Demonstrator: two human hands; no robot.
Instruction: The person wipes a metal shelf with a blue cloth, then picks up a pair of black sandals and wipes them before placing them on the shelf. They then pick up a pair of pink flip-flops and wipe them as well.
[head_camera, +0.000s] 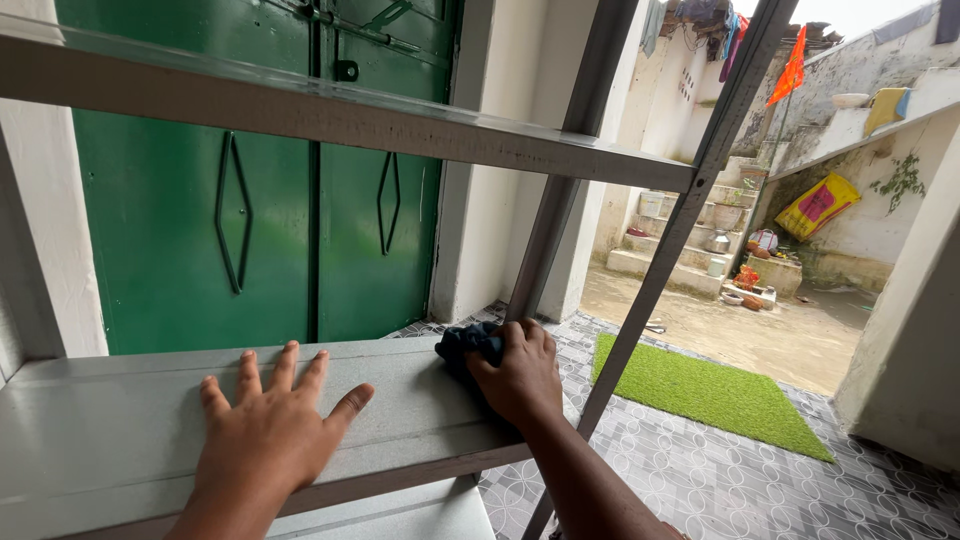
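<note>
From the head camera, a crumpled dark blue cloth (468, 345) sits on the flat grey metal shelf (110, 420), near the shelf's right end, at about 3 o'clock from the middle. It looks soft and bunched up. The right hand (520, 375) is closed over the cloth, fingers (530, 335) curled and gripping it against the shelf. The left hand (270, 430) lies flat on the shelf at 9 o'clock from the cloth, fingers spread wide, holding nothing. The shelf looks smooth and hard. Behind it stands a shiny green metal door (200, 200). At 4 o'clock, a fuzzy green grass mat (710, 390) lies on the patterned tile floor (760, 480).
</note>
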